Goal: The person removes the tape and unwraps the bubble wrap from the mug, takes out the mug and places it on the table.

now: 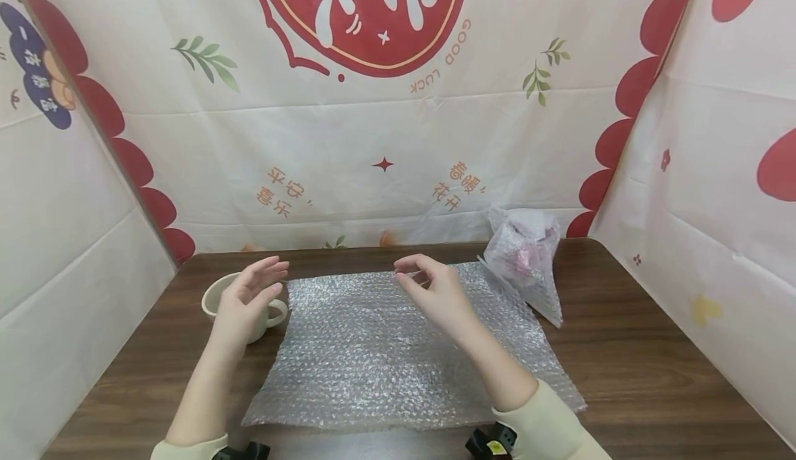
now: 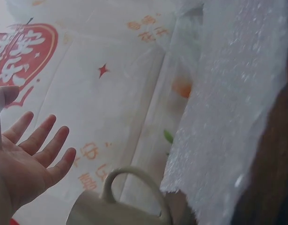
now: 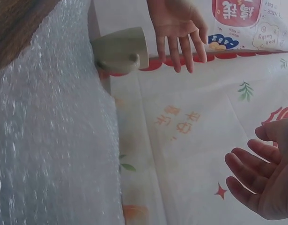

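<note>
Above the pale mug (image 1: 273, 313) at the left of the table is my left hand (image 1: 245, 298), its fingers spread and holding nothing. In the left wrist view the mug's handle (image 2: 134, 176) shows beside that hand (image 2: 33, 159), apart from it. A sheet of bubble wrap (image 1: 373, 356) lies flat across the middle of the table. Over its right half hovers my right hand (image 1: 438, 294), fingers loosely bent with nothing between them. The right wrist view shows this right hand (image 3: 263, 173) clear of the sheet.
A bubble-wrapped bundle (image 1: 525, 256) with something pinkish inside stands at the back right, touching the sheet's far corner. The dark wooden table (image 1: 647, 356) ends at a printed white cloth (image 1: 348, 128) behind. Similar cloths hang at both sides.
</note>
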Action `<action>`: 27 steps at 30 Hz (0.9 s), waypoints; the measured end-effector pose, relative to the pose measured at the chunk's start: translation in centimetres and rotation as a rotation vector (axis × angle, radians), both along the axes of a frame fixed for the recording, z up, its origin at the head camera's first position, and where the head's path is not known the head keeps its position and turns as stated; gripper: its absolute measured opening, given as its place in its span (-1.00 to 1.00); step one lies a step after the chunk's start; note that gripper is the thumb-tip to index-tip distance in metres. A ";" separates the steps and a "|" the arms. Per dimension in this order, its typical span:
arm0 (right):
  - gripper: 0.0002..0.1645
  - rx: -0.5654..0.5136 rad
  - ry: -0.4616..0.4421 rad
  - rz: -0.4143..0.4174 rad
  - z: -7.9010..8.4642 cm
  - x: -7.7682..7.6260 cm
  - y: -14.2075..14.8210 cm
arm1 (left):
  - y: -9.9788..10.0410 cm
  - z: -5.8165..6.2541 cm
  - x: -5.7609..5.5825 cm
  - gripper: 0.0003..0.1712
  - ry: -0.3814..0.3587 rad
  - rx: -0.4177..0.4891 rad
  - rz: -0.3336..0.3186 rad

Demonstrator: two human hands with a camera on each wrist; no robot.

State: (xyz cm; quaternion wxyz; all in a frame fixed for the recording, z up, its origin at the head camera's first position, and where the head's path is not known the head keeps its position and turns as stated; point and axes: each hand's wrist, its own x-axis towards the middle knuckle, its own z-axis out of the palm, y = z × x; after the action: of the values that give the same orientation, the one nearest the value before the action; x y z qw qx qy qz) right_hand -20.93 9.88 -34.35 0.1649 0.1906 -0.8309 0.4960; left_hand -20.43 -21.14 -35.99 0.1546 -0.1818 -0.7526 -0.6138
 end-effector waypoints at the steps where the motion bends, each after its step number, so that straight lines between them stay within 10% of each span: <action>1: -0.80 0.005 0.005 -0.006 0.1 0.1 0.3 | 0.3 0.0 -0.1 -0.56 0.001 0.001 -0.004; 10: -0.77 0.038 0.076 -0.067 0.7 0.5 2.8 | 2.6 0.5 -0.7 -0.48 -0.054 0.038 -0.073; 27: -0.43 0.321 0.118 -0.133 0.7 1.1 7.6 | 6.4 0.1 -2.0 -0.25 -0.128 -0.261 -0.098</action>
State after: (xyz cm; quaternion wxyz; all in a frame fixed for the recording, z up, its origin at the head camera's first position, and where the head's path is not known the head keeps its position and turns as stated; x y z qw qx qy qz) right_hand -19.87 17.45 -33.65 0.2131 0.1877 -0.8991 0.3330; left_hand -22.44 -14.69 -35.89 0.0514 -0.1971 -0.8245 -0.5279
